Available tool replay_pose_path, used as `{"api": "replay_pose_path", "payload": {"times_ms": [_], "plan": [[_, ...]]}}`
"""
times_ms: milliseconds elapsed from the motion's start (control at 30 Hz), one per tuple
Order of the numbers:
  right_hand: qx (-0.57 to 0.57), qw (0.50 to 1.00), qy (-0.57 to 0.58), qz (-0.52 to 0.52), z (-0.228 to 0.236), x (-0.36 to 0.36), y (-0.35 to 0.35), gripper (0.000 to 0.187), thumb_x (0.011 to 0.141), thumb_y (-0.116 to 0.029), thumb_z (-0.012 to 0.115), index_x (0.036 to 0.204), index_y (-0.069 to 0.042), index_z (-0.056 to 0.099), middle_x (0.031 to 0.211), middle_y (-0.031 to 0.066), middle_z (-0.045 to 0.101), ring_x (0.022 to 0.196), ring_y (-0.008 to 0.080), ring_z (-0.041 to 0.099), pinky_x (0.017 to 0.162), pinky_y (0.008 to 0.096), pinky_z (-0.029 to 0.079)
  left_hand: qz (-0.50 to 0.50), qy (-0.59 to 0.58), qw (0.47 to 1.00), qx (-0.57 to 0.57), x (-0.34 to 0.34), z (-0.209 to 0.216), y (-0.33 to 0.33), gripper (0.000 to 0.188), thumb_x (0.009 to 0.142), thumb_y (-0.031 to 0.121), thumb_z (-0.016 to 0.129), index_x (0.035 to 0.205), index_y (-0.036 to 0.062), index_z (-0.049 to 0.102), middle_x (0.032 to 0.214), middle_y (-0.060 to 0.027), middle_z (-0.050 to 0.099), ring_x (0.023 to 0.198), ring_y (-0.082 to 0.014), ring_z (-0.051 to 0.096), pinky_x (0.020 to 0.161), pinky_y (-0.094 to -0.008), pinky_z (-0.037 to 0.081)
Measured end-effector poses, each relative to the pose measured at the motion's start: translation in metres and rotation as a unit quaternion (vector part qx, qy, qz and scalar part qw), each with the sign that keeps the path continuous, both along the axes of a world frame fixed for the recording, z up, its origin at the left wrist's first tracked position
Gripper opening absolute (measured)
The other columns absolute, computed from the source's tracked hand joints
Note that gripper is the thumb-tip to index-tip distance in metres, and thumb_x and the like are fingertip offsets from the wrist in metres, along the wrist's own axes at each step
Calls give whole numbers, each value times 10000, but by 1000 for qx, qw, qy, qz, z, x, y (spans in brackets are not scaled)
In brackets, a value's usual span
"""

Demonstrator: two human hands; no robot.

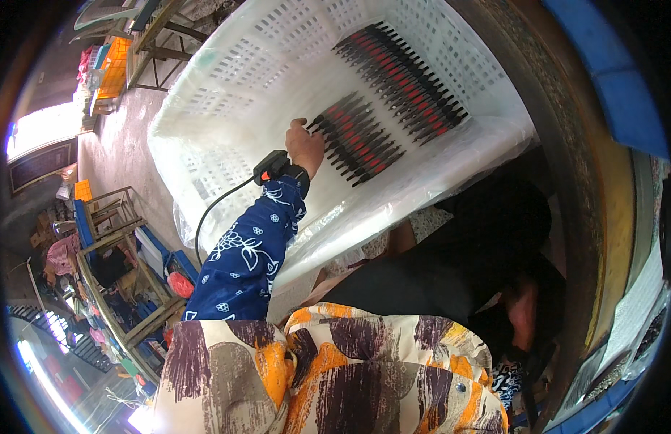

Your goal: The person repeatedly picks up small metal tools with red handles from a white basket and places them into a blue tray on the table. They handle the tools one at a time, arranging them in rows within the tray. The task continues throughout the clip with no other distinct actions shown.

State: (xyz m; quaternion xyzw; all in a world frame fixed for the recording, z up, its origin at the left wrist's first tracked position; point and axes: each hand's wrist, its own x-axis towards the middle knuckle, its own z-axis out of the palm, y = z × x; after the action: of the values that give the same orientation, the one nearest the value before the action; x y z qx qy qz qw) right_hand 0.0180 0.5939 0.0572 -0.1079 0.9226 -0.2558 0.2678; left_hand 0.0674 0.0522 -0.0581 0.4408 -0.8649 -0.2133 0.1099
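My left hand [305,147], in a blue flowered sleeve, reaches into a white plastic crate [306,257]. Its bent fingers close on the near-left end of a slim black-and-red pen-like piece, at the upper left of a short row [357,141] of such pieces. They lie side by side on the crate's pale floor. A longer row [404,83] of the same pieces lies farther right, against the crate's far corner. At lower right, in deep shade outside the crate, what seems to be my right hand [522,315] hangs low; its fingers are hidden.
Clear plastic film lines the crate and hangs over its rim. A black box on a cable [270,168] is strapped to my left wrist. A rusty metal edge [574,137] curves along the right. Wooden frames [125,289] and orange crates [115,66] stand to the left.
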Motion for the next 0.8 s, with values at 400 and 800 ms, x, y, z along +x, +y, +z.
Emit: {"api": "replay_pose_path", "payload": {"times_ms": [400,800], "plan": [[65,994,-87,7,26,-10,-23,196,784,-105,564,893,56,588,780,164,593,675,252,526,624,377,446,102,-49,962,250,20,15,34,298,769,107,605,1026,-29,539,948,-245,614,897,-378,597,762,-421,482],[4,1000,-9,8,20,-6,-25,206,755,-72,554,907,57,605,783,170,622,703,268,581,645,369,473,80,-8,957,279,12,15,33,253,812,-4,523,1033,-126,512,811,-185,613,615,-243,648,537,-309,572]]}}
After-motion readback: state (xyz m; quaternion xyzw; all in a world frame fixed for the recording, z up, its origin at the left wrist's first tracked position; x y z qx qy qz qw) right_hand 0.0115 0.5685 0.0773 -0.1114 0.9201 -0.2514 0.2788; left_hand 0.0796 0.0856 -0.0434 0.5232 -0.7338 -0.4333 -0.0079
